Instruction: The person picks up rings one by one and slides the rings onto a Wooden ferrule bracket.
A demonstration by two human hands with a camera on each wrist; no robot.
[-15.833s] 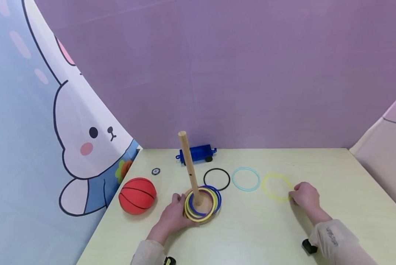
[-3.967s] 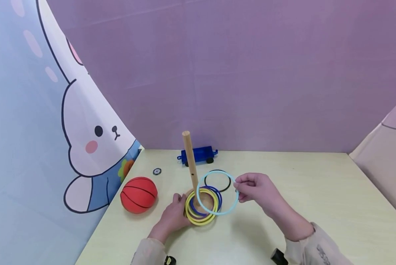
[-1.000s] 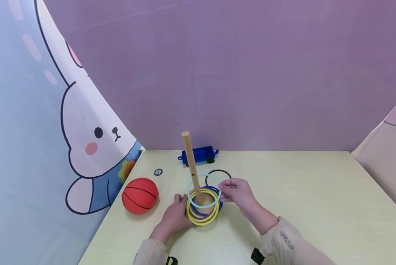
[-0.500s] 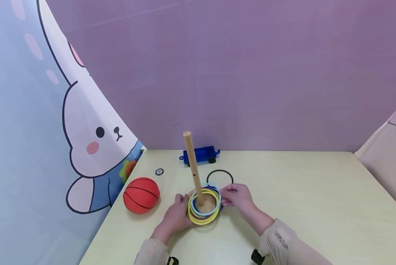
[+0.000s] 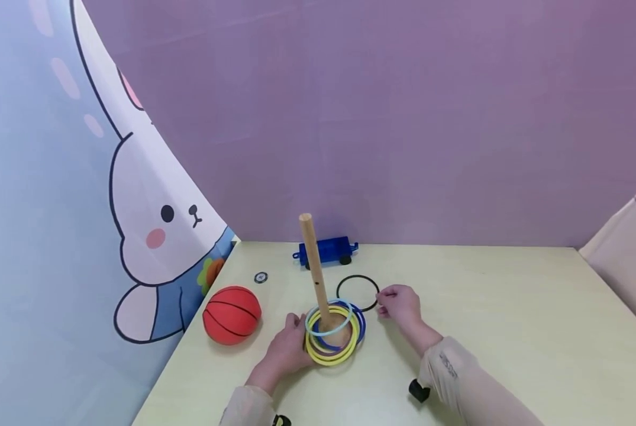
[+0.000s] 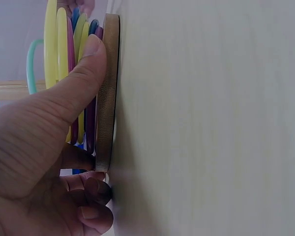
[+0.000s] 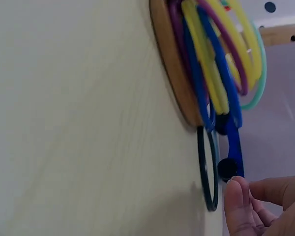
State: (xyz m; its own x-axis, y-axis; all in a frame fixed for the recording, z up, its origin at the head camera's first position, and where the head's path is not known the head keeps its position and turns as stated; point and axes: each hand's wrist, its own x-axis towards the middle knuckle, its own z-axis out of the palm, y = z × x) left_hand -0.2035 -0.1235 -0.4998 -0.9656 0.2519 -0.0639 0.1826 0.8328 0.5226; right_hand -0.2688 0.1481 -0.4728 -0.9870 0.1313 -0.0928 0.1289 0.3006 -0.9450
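Note:
My left hand (image 5: 287, 350) holds the round wooden base (image 6: 107, 98) of a ring toss stand by its edge, thumb along the rim. A wooden peg (image 5: 313, 254) rises from it. Yellow rings (image 5: 325, 361), blue rings (image 5: 361, 316) and purple rings (image 7: 236, 59) are stacked round the peg. On top, a light blue ring (image 5: 344, 302) lies tilted. At the right edge of a black ring (image 5: 357, 276) on the table is my right hand (image 5: 403, 306). In the right wrist view its thumb and fingertips hover just beside that ring, apart from it.
A red toy basketball (image 5: 232, 315) sits left of the stand. Behind the peg stands a blue wheeled toy wagon (image 5: 335, 249). A small dark disc (image 5: 261, 277) lies at the back left of the pale table (image 5: 509, 331).
A yellow ring and then the light blue ring have gone from the table onto the peg. My right hand has let go of the light blue one and moved to the black ring.

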